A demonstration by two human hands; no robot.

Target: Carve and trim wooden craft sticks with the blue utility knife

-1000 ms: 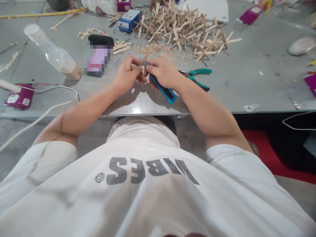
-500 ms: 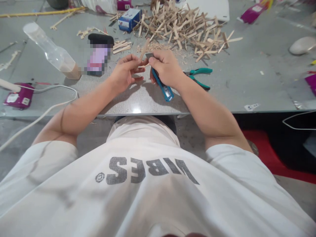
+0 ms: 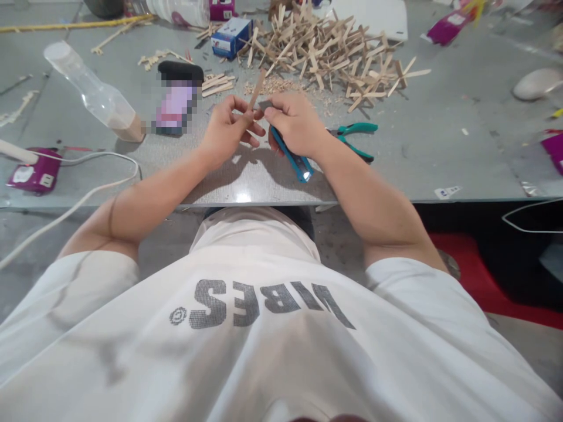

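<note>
My left hand (image 3: 227, 130) pinches a thin wooden stick (image 3: 256, 89) that points up and away from me. My right hand (image 3: 295, 123) is closed round a blue utility knife (image 3: 292, 157), its blade end up against the stick near my left fingertips. Both hands hover just above the grey table (image 3: 440, 146), close to its near edge. A big heap of wooden sticks (image 3: 325, 50) lies beyond my hands.
Green-handled pliers (image 3: 356, 139) lie right of my right wrist. A phone (image 3: 176, 99) and a tipped clear plastic bottle (image 3: 94, 94) sit to the left, with a white cable (image 3: 88, 176) and a purple packet (image 3: 33, 174). A small blue box (image 3: 231, 35) stands at the back.
The hands lifted apart slightly half a second ago, then came back together. The stick now stands more upright and the knife has shifted a little.
</note>
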